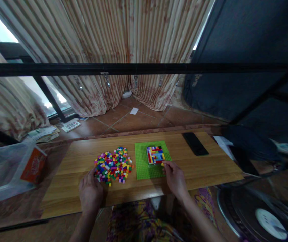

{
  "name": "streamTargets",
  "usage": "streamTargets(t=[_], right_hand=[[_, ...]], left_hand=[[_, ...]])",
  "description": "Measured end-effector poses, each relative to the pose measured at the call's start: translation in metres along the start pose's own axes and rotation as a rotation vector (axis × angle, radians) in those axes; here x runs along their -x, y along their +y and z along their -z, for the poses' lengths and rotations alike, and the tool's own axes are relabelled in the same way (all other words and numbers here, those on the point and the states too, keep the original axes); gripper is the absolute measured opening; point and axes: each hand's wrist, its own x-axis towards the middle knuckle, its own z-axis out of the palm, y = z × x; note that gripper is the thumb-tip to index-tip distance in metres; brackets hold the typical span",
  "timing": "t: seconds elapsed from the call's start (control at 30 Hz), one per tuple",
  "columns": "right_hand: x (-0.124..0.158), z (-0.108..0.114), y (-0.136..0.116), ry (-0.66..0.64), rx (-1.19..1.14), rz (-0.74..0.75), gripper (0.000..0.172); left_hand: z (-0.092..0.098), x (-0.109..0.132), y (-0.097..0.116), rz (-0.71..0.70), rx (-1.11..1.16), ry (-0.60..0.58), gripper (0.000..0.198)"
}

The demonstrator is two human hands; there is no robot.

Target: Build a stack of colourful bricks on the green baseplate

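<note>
My right hand (175, 178) pinches a small yellow brick (162, 164) between thumb and fingertips, close to the front right corner of a block of bricks (155, 155). That block is built of many coloured pieces and sits on a green baseplate (141, 169). At the left edge of a loose pile of small coloured bricks (113, 166) rests my left hand (90, 193). Its thumb and fingers are loosely bent and apart, and the fingertips touch or nearly touch the bricks. I see nothing held in it, though the fingertips are partly hidden.
A black phone (195, 144) lies on the wooden tabletop (68, 181), right of the baseplate. Left of the table stands a clear plastic bin (5, 171) with an orange label. A dark metal bar (144, 68) crosses the view beyond the table, before striped curtains (96, 40).
</note>
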Motion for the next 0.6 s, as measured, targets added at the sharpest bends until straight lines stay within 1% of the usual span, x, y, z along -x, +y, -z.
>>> streamTargets(t=[0.07,0.17,0.23,0.33,0.43,0.5,0.6], right_hand=[[-0.009,0.005,0.005,0.056,0.028,-0.012,0.04],[-0.02,0.01,0.01,0.105,0.066,-0.031,0.038],[-0.026,0.009,0.012,0.129,0.098,0.004,0.035],[-0.033,0.004,0.01,0.133,0.127,0.118,0.03],[-0.039,-0.003,0.007,0.101,0.124,0.213,0.026],[-0.043,-0.008,0.007,0.086,0.13,0.248,0.025],[-0.047,-0.012,0.008,0.085,0.143,0.26,0.024]], left_hand=[[-0.001,-0.001,-0.001,-0.013,-0.013,0.003,0.038],[-0.003,-0.001,-0.003,-0.018,-0.032,0.002,0.039],[-0.004,-0.001,-0.003,-0.007,-0.039,0.003,0.04],[-0.004,-0.002,-0.003,0.003,-0.048,0.001,0.04],[-0.005,-0.001,-0.003,0.005,-0.046,0.011,0.039],[-0.005,-0.001,-0.003,0.008,-0.039,0.02,0.039],[-0.005,-0.001,-0.005,-0.005,-0.04,0.018,0.038]])
